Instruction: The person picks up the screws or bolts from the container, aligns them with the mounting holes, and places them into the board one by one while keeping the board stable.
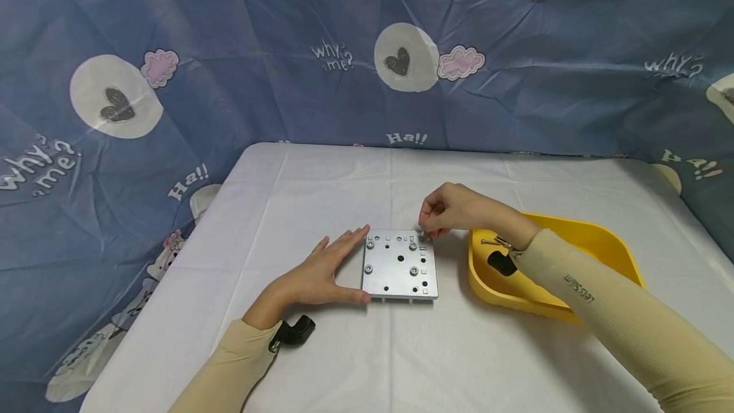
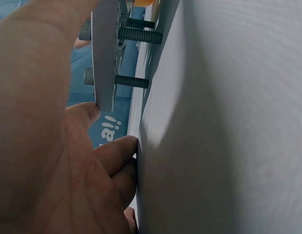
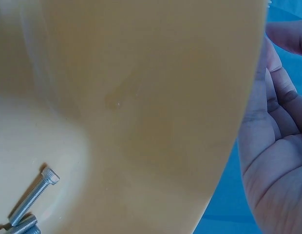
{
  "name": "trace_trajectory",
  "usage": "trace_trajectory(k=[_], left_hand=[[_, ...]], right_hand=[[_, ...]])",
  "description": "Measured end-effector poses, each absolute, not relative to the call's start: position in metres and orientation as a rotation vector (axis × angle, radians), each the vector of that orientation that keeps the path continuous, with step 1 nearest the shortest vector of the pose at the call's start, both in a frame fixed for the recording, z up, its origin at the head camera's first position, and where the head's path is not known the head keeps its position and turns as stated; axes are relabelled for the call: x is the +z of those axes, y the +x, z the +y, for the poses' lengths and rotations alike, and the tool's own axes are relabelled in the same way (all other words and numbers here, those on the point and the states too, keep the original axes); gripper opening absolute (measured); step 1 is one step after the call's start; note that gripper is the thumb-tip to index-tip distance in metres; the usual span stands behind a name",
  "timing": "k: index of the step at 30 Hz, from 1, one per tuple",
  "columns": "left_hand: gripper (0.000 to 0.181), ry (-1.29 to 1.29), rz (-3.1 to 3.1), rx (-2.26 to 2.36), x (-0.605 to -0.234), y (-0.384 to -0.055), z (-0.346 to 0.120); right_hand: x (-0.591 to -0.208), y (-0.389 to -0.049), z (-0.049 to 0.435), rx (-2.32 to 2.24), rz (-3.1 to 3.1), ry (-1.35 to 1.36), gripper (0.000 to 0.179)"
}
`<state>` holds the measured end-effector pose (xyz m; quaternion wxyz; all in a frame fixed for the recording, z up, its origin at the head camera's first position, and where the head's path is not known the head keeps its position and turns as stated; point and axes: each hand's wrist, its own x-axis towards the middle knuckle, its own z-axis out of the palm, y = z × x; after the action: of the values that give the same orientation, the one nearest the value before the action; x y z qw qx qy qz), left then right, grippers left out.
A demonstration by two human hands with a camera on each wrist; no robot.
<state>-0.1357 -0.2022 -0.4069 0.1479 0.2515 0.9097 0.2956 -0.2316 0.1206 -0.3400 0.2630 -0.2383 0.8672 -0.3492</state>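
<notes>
A silver metal plate with holes and several socket-head screws sits raised above the white table. Below it, threaded screw shanks reach down towards the cloth. My left hand holds the plate's left side, thumb at the near corner and index finger at the far corner. At the far right corner, my right hand has its fingers curled and pinches what looks like a small screw, mostly hidden by the fingertips. In the right wrist view, the bin wall covers part of that hand.
A yellow bin stands right of the plate, under the right forearm. Loose socket-head screws lie inside it. A patterned blue cloth hangs behind the white-covered table.
</notes>
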Motion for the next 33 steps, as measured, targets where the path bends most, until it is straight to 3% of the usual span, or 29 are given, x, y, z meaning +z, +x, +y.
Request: trace_trajectory(k=[33], left_hand=[[0.127,0.747,2.628,0.856,-0.413,-0.14,-0.204]], right_hand=[[-0.334,-0.228,0.14,-0.992,2.356,-0.615,0.01]])
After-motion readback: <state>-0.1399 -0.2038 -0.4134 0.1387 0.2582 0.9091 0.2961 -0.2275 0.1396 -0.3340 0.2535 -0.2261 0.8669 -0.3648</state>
